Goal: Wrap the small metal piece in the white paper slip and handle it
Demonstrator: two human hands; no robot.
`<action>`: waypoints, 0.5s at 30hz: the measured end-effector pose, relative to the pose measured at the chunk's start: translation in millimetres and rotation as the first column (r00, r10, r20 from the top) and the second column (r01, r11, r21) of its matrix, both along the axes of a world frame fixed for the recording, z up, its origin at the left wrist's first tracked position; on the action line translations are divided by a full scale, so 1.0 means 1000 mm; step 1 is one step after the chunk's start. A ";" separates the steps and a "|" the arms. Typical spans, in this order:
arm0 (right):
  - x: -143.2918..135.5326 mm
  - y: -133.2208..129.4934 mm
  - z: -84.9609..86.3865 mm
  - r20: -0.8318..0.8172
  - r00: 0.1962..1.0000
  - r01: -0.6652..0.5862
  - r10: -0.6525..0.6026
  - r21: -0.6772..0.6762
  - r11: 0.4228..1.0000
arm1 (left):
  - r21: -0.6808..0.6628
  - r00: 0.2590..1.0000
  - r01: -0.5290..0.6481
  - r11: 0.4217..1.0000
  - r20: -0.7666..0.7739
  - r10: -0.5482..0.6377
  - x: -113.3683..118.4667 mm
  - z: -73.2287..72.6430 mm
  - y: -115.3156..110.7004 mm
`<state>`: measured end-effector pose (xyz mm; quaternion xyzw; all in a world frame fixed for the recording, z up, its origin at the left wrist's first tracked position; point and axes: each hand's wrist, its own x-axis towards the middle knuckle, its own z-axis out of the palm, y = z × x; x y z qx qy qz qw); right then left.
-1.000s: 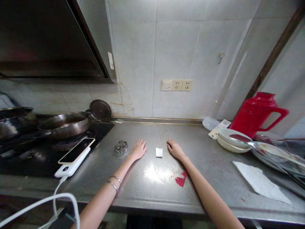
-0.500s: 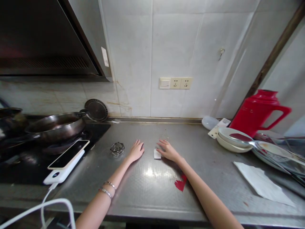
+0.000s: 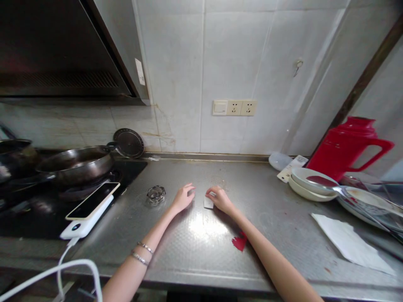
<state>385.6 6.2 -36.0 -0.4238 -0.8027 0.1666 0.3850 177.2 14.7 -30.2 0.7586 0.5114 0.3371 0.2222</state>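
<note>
My left hand point(image 3: 184, 198) hovers over or rests on the steel counter, its fingers a little apart and holding nothing. To its left stands a round, openwork dark metal bracelet-like ring point(image 3: 156, 195). My right hand point(image 3: 221, 200) has its fingers curled together at the upper edge of a small white square piece point(image 3: 208, 204), partly covering it. Just beside my right forearm lies a torn scrap of red material point(image 3: 239, 242), part of it hidden by the arm.
A phone point(image 3: 93, 201) on a white power bank point(image 3: 82, 226) with a cable sits at the stove's edge, near a pan point(image 3: 78, 163). On the right are a red thermos jug point(image 3: 346, 144), stacked bowls point(image 3: 310, 191), plates point(image 3: 365, 199) and a white paper sheet point(image 3: 349, 243).
The fingers of my right hand have curled in from a spread pose to the edge of the white piece. My left hand has turned slightly, with its fingers raised toward the right.
</note>
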 end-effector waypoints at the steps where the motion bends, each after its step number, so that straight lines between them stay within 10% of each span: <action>1: -0.001 -0.001 0.003 -0.047 0.998 0.030 -0.031 -0.021 0.999 | -0.043 0.994 0.033 0.999 0.101 -0.028 0.003 0.002 -0.002; 8: -0.013 -0.009 0.019 -0.331 0.939 0.054 -0.097 -0.136 0.989 | -0.265 0.838 0.389 0.882 0.499 -0.220 0.022 0.006 -0.017; 15: -0.002 -0.007 0.022 -0.448 0.892 -0.060 -0.058 -0.245 0.968 | -0.219 0.919 0.274 0.937 0.346 -0.188 0.017 0.006 -0.015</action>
